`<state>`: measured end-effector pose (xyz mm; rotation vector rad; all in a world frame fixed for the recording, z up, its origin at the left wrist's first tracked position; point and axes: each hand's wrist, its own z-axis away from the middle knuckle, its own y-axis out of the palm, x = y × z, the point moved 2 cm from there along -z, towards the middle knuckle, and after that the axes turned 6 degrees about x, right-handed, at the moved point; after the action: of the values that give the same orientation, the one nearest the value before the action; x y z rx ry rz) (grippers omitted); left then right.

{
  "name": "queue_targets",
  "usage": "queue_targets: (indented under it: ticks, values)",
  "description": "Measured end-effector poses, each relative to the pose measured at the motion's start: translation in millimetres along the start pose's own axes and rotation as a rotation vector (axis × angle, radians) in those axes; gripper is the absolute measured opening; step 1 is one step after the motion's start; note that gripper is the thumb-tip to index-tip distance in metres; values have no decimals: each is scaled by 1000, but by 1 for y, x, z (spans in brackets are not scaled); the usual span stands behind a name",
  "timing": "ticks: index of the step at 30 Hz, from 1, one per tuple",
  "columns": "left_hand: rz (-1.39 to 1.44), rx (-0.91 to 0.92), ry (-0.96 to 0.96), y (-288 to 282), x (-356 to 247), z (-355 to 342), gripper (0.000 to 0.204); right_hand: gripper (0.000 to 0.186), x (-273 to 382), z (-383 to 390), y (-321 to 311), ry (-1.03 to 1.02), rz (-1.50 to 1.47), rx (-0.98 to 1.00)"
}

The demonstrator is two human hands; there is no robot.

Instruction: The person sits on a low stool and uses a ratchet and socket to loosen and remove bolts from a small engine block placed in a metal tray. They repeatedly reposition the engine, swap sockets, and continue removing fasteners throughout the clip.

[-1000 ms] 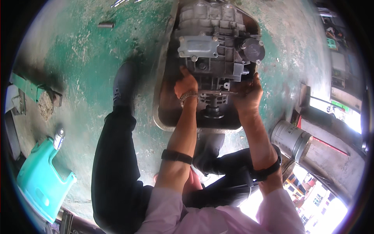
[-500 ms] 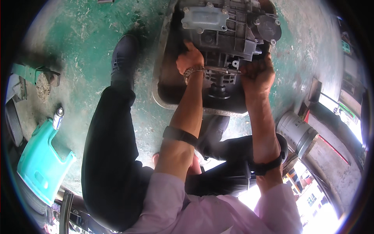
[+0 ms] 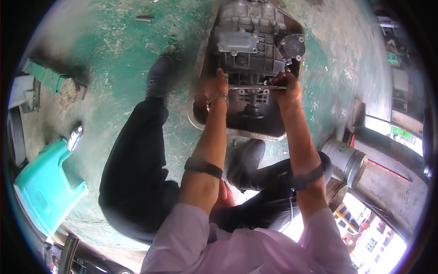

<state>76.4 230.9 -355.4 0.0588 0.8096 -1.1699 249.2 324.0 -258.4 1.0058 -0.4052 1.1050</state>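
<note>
A grey metal gearbox lies in a shallow, rusty-edged metal tray on the floor ahead of me. Across its near end, above the output flange, runs a thin metal rod. My left hand, with a bracelet at the wrist, is closed at the rod's left end; its thumb points up beside the casing and its other fingers are mostly hidden. My right hand grips the rod's right end with bent fingers, close below the round black cover.
A turquoise plastic stool stands at the left with a spray can by it. On the right is a grey-white bucket. A short metal tube lies on the green floor beyond my foot. My shoe is near the tray.
The view has shifted, showing more of the gearbox's far end. Both hands stay by its near end, and the rod between them shows more plainly.
</note>
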Motion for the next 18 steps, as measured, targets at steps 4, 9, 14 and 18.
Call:
queue_targets:
  ticks: [4, 9, 14, 18]
  values:
    - [130, -60, 104, -36, -2, 46, 64, 7, 1, -3, -14, 110, 73, -119]
    - [312, -76, 66, -68, -8, 106, 53, 12, -1, -28, -45, 110, 340, 43]
    - [464, -118, 179, -92, -10, 104, 53, 37, 2, -63, -60, 35, 680, 391]
    - [401, -134, 244, -91, -5, 104, 50, 39, 7, -54, -54, -184, 1116, 603]
